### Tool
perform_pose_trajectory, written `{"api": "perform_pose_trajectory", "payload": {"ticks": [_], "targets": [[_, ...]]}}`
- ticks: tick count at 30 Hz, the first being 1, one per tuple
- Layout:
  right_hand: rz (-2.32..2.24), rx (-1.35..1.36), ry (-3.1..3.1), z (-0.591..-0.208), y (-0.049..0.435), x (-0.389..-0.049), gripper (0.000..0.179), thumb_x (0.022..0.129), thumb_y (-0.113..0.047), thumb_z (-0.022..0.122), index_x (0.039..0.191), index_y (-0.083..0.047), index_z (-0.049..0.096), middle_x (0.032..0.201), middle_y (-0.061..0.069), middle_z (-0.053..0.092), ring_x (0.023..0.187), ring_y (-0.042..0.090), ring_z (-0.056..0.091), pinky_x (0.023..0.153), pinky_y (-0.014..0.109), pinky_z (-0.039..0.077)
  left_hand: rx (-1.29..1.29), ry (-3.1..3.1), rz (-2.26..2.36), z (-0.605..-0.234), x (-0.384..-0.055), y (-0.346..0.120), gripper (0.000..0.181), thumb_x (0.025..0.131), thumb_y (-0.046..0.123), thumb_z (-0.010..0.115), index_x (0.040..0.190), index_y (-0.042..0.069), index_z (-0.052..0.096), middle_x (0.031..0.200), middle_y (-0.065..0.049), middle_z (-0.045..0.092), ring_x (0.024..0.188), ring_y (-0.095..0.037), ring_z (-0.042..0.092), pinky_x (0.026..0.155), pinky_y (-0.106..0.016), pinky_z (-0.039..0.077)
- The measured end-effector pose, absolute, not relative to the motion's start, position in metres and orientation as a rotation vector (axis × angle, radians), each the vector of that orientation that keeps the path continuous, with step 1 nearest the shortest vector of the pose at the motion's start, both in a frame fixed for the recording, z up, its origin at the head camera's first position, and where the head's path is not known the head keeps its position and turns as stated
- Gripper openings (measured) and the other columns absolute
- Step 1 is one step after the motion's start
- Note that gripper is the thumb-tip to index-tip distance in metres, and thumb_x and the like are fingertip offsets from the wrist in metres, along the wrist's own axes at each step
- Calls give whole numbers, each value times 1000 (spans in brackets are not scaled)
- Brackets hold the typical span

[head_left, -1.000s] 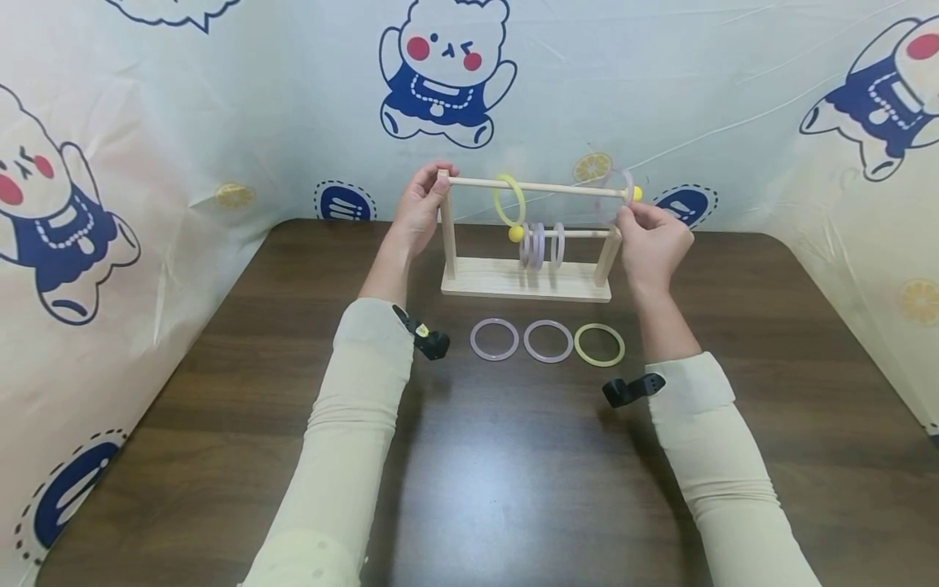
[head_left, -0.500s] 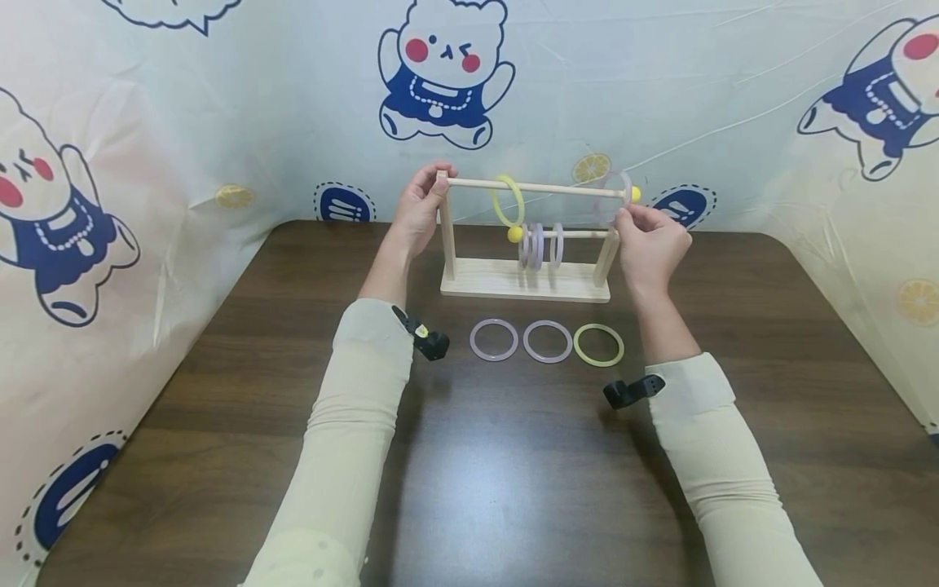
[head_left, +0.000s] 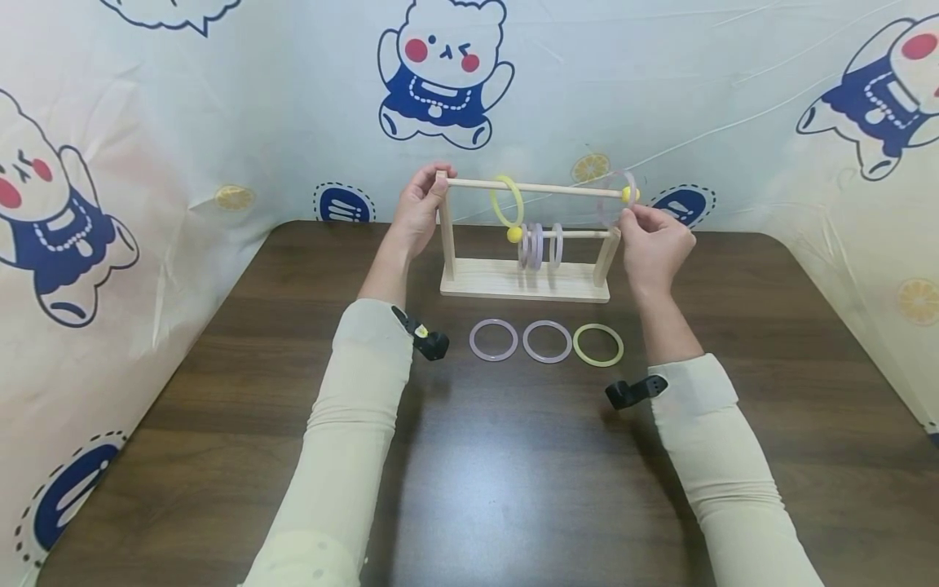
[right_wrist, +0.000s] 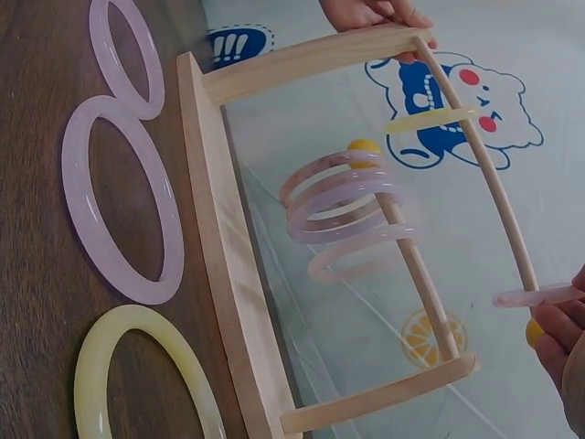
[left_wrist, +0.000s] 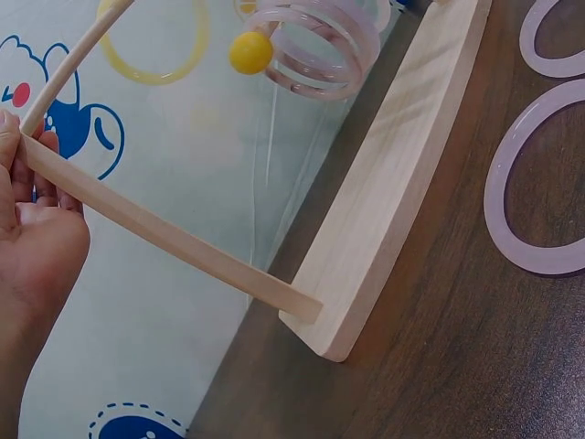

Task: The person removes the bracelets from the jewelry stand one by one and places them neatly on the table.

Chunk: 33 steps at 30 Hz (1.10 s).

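My left hand grips the top of the left post of a wooden ring stand, thumb in front and fingers behind. In the right wrist view, my right hand pinches a pale purple ring at the yellow ball end of the upper rod. I cannot tell whether this ring encircles the rod or the ball. A yellow ring hangs further left on that rod. Several purple rings hang on the lower rod, beside its yellow ball.
In front of the stand, two purple rings and a yellow ring lie flat in a row on the dark wooden table. Behind the table hangs a patterned curtain.
The purple ring in my right hand has shifted slightly right against the upper rod's yellow ball, its near edge now lying right of the ball. My left hand and the stand have stayed nearly still.
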State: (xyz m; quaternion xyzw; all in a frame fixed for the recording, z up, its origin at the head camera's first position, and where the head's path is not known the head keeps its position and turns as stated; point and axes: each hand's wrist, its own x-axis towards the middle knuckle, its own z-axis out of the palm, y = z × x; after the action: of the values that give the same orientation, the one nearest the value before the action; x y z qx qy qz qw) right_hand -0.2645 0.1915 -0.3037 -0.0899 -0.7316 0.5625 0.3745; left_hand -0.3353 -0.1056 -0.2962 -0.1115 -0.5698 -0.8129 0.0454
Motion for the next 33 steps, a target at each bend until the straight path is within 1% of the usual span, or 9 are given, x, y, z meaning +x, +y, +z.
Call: {"api": "perform_pose_trajectory", "payload": {"ticks": [8, 21, 26, 29, 33], "targets": [[1425, -202, -1867, -307, 195, -264, 18, 82, -12, 67, 91, 2, 74, 88, 13, 71, 67, 2, 62, 62, 15, 47, -349, -1740, -2480, -297, -336, -105, 13, 95, 7, 50, 103, 13, 60, 104, 2, 58, 101, -11, 49, 92, -26, 34], [1435, -236, -1851, -307, 198, -264, 15, 82, -12, 68, 89, 0, 74, 85, 12, 71, 64, 0, 61, 60, 14, 45, -344, -1730, -2491, -297, -335, -105, 14, 95, 6, 50, 103, 12, 60, 104, 1, 58, 100, -11, 49, 90, -25, 34], [1455, -247, -1842, -306, 199, -263, 16, 81, -11, 69, 89, 1, 74, 84, 12, 71, 64, 1, 61, 60, 15, 46, -349, -1735, -2488, -296, -335, -105, 14, 95, 7, 50, 104, 12, 60, 104, 1, 58, 101, -12, 49, 97, -30, 32], [1460, -255, -1837, -306, 200, -263, 16, 81, -11, 69, 89, 2, 74, 84, 12, 71, 65, 1, 61, 60, 15, 46, -364, -1754, -2472, -296, -335, -105, 13, 95, 8, 50, 103, 13, 59, 104, 2, 58, 101, -12, 48, 98, -31, 31], [1451, -261, -1835, -306, 202, -264, 16, 81, -12, 69, 89, 1, 74, 84, 11, 71, 65, 1, 61, 60, 14, 46, -372, -1767, -2459, -296, -335, -105, 13, 95, 9, 51, 102, 15, 59, 104, 2, 58, 100, -12, 48, 92, -27, 34]]}}
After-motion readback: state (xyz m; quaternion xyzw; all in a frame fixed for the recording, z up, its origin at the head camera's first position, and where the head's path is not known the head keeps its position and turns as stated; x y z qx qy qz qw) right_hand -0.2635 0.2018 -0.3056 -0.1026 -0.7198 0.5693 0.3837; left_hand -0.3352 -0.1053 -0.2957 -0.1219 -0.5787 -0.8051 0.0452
